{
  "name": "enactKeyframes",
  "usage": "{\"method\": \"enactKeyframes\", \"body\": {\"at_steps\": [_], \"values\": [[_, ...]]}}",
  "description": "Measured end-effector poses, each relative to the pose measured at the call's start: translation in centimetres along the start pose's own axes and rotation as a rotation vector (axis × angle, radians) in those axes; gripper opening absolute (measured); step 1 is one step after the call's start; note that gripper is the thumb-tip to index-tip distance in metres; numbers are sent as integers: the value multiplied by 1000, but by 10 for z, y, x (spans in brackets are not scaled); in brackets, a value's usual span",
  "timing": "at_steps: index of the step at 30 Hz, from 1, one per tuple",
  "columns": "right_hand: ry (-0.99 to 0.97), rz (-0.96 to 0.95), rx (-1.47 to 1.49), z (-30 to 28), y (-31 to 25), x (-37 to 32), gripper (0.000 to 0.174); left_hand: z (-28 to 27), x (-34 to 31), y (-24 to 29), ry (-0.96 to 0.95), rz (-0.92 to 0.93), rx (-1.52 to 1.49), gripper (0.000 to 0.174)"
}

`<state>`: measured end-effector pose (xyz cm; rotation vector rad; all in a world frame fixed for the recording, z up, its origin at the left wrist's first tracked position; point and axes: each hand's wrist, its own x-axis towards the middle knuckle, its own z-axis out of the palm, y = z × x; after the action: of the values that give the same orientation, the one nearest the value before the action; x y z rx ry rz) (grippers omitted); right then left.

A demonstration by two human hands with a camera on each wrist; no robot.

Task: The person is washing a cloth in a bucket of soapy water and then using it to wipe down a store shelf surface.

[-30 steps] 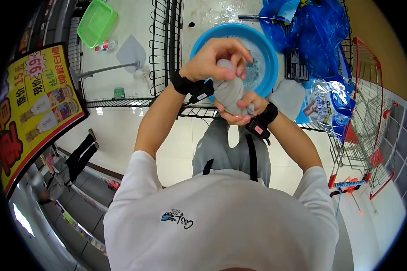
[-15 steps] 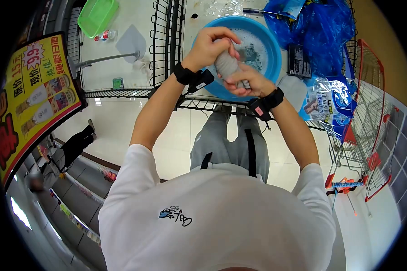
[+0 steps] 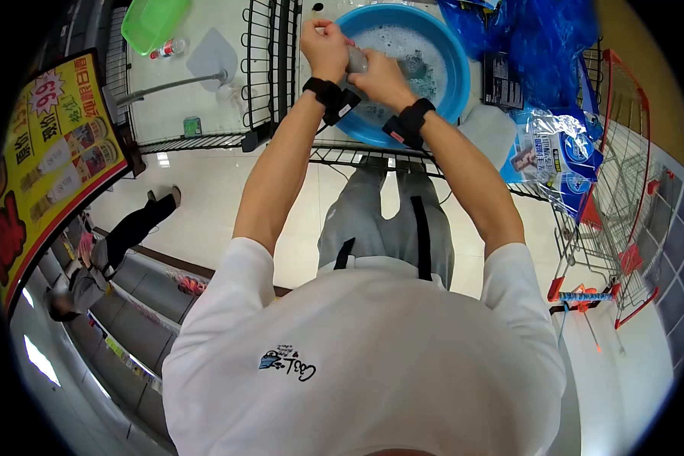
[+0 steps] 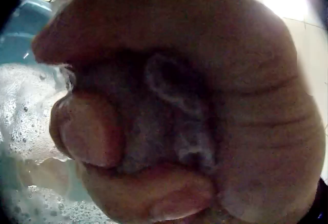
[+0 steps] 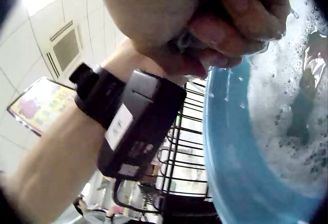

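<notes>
In the head view a grey cloth (image 3: 356, 60) is gripped between both hands over the left part of the blue basin (image 3: 457, 76), which holds foamy water (image 3: 384, 38). The left hand (image 3: 325, 52) curls round its upper end; the right hand (image 3: 384, 79) grips the lower end. The left wrist view shows the left hand's (image 4: 256, 101) fingers bent round the wet cloth (image 4: 148, 131). Curled fingers (image 5: 230, 29) hide most of the cloth in the right wrist view, beside the basin wall (image 5: 230, 131).
Right of the basin lie a blue plastic bag (image 3: 543, 53), a black box (image 3: 501, 80) and a blue-and-white package (image 3: 555, 152). A wire rack divider (image 3: 258, 68) stands at left, near a green tray (image 3: 153, 23) and a bottle (image 3: 169, 49). A red-framed cart (image 3: 623, 152) is at far right.
Both hands have moved away from the body and to the left, closing further over the cloth, so less of it shows. A person in the left background has shifted.
</notes>
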<state>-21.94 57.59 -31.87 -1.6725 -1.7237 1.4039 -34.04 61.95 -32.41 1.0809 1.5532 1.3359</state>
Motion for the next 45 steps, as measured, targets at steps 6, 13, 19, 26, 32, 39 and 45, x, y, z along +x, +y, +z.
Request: {"method": "enactKeyframes", "body": {"at_steps": [6, 13, 19, 26, 32, 39, 45], "values": [[136, -106, -395, 4, 6, -3, 47, 8, 12, -41, 248, 76, 389, 11], [151, -148, -500, 8, 16, -4, 47, 14, 7, -44, 338, 14, 448, 9], [174, -193, -538, 2, 13, -8, 45, 1, -2, -32, 205, -186, 3, 14], [416, -428, -377, -31, 34, -16, 44, -29, -49, 27, -17, -219, -391, 13], [490, -377, -66, -48, -1, -54, 42, -61, -58, 86, -114, -296, -707, 19], [461, -373, 522, -39, -33, -75, 43, -78, -73, 120, -165, -373, -970, 23], [403, -95, 858, -32, -21, -84, 38, -78, -80, 132, -181, -406, -990, 26]]}}
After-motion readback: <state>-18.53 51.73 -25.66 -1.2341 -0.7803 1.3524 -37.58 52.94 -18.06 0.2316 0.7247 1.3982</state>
